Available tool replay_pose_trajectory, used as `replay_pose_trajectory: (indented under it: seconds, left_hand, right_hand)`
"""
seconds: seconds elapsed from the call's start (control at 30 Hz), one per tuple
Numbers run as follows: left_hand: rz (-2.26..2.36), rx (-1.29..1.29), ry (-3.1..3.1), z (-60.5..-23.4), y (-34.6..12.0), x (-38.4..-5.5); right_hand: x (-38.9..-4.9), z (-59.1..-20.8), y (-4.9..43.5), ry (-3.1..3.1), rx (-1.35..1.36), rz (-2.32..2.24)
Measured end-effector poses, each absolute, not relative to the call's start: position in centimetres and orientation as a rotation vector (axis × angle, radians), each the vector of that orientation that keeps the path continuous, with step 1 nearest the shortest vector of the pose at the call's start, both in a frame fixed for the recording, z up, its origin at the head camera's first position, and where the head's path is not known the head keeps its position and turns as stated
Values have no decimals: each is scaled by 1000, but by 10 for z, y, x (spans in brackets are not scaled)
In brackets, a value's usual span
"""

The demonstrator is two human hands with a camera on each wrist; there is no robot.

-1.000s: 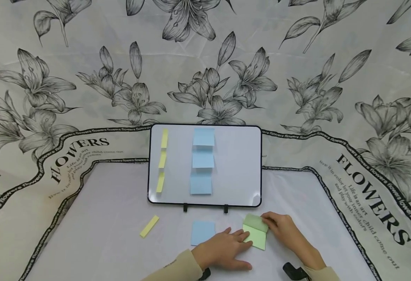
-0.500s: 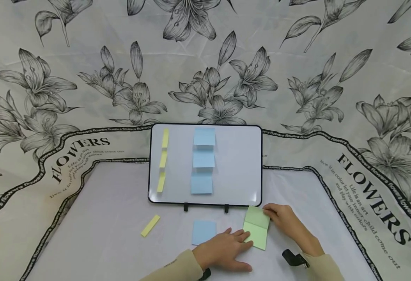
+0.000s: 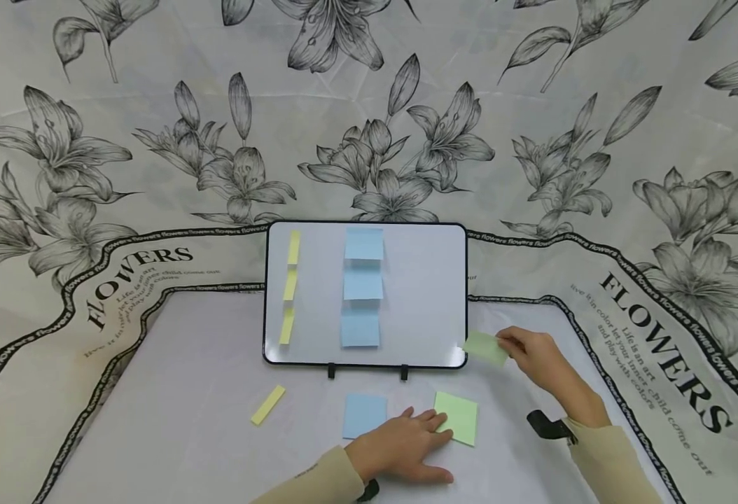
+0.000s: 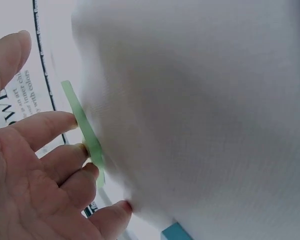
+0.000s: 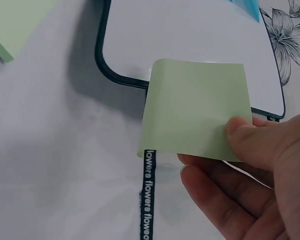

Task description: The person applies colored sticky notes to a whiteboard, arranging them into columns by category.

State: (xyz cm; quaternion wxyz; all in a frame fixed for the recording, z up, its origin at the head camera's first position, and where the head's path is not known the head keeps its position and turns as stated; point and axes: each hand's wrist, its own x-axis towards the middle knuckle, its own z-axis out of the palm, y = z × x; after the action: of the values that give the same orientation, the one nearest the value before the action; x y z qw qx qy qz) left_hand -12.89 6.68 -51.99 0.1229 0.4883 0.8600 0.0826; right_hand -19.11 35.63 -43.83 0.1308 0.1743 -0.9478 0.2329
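My right hand (image 3: 535, 360) pinches a single green sticky note (image 5: 197, 107) between thumb and fingers, held up by the whiteboard's lower right corner in the head view. The sheet curls slightly along one edge. On the table, my left hand (image 3: 403, 448) rests with fingers spread, its fingertips on the left edge of the green sticky note pad (image 3: 460, 418). In the left wrist view that pad shows edge-on as a thin green block against the fingertips. A blue sticky note pad (image 3: 364, 414) lies just beyond the left hand.
The black-framed whiteboard (image 3: 426, 294) stands on small black feet at the back. It carries a column of yellow strips (image 3: 290, 285) and a column of blue notes (image 3: 363, 285). A yellow strip pad (image 3: 268, 404) lies at the left on the white tablecloth.
The right hand has peeled the top green note off its pad and moved it up and right, toward the whiteboard's corner. The left hand has stayed on the pad.
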Motion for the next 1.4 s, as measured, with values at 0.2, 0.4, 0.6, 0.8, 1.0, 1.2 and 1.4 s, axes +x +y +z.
replay_pose_trajectory:
  seconds: [0.2,0.4,0.6,0.8,1.0,1.2,1.4]
  left_hand:
    - [270,1400,2476,-522,65,-129]
    - [274,1395,2468,-523,64,-129]
    - [254,1383,2472,-524,64,-130]
    - [250,1355,2450,-520,65,-130]
    - [253,1333,2436,-518,65,-130]
    - [242,1326,2442,-517,65,-130]
    - [231,1315,2435,-516,64,-131]
  right_hand:
    - [-204,-415,350,-2694,595,623]
    - [-231,-395,332,-2589,701,601]
    - [-257,-374,312,-2542,755,584]
    - [-281,-362,300,-2467,833,548]
    - [-298,-351,292,-2466,827,538]
    - [-312,-342,284,-2442,820,516]
    - [-321,-338,279,-2437,802,489]
